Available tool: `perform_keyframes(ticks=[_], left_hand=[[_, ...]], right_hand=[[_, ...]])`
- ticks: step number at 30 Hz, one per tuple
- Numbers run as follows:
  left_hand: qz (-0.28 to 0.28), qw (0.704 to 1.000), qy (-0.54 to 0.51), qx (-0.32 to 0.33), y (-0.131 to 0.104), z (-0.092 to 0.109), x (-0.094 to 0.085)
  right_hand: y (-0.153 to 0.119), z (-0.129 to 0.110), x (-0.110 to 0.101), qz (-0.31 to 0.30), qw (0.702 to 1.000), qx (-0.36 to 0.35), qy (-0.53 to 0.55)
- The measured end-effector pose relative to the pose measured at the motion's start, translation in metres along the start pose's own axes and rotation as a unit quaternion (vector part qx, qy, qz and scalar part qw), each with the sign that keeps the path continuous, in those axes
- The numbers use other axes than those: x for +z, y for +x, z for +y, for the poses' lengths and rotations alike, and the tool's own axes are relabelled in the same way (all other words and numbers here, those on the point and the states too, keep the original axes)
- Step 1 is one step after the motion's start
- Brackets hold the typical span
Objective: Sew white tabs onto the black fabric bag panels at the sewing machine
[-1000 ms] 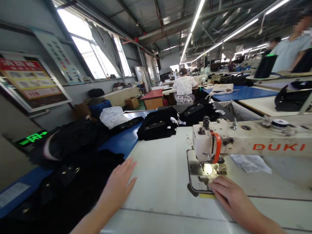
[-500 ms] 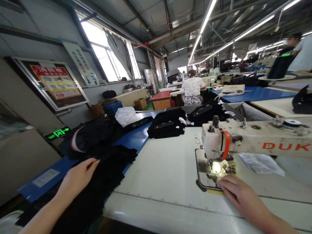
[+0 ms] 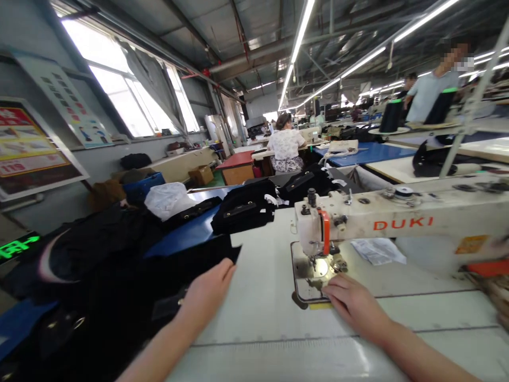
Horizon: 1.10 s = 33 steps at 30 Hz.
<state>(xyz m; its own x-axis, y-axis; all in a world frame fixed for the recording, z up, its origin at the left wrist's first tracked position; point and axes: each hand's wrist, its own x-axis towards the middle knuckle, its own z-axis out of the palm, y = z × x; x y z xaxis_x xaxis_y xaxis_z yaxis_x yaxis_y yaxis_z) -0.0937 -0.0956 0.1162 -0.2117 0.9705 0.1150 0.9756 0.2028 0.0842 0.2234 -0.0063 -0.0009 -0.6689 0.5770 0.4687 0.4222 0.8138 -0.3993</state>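
Note:
My left hand is closed on the edge of a black fabric piece, at the left side of the white sewing table. More black cloth with metal eyelets lies beneath and left of that arm. My right hand rests by the needle plate of the white sewing machine, its fingers pressed together. Whatever those fingertips hold, if anything, is too small to make out. A lamp lights the spot under the presser foot, just beyond them.
Stacked black fabric pieces lie at the table's far edge, near a white plastic bag. A clear plastic packet sits behind the machine's needle area. Further off, a person sits at another machine; another stands at right.
My left hand has brought the black fabric piece rightward, from the pile onto the table's left edge. My right hand stays by the needle plate. The view has turned right.

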Motion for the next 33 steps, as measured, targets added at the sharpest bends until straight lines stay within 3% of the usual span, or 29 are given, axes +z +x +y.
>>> perform_keyframes(ticks=[3,6,9,14,21,23,26,29,33], left_hand=[[-0.074,0.992,-0.091,0.045,-0.002,0.043,0.061],[-0.089,0.980,-0.160,0.072,-0.002,0.073,0.086],[-0.098,0.966,-0.225,0.086,0.006,0.088,0.088],[-0.081,0.946,-0.300,0.091,0.016,0.097,0.096],[-0.078,0.919,-0.367,0.123,0.010,0.082,0.111],[-0.031,0.928,-0.336,0.157,0.011,0.072,0.112],[0.042,0.942,-0.205,0.264,0.013,0.063,0.114],[0.033,0.937,-0.078,0.339,0.010,0.062,0.116],[0.027,0.944,-0.028,0.329,0.008,0.065,0.117]], right_hand=[[0.005,-0.002,-0.002,0.002,1.000,0.012,-0.024],[0.008,-0.001,-0.001,-0.003,0.998,0.008,-0.057],[0.010,0.001,0.000,-0.013,0.997,0.001,-0.080],[0.014,0.004,0.000,-0.029,0.994,-0.009,-0.101],[0.016,0.007,0.001,-0.028,0.991,-0.020,-0.132],[0.016,0.007,0.001,-0.030,0.990,-0.020,-0.135],[0.013,0.007,0.000,-0.016,0.993,-0.021,-0.119],[0.008,0.005,-0.004,0.032,0.996,-0.003,-0.084],[-0.003,-0.002,-0.010,0.049,0.998,0.011,-0.043]])
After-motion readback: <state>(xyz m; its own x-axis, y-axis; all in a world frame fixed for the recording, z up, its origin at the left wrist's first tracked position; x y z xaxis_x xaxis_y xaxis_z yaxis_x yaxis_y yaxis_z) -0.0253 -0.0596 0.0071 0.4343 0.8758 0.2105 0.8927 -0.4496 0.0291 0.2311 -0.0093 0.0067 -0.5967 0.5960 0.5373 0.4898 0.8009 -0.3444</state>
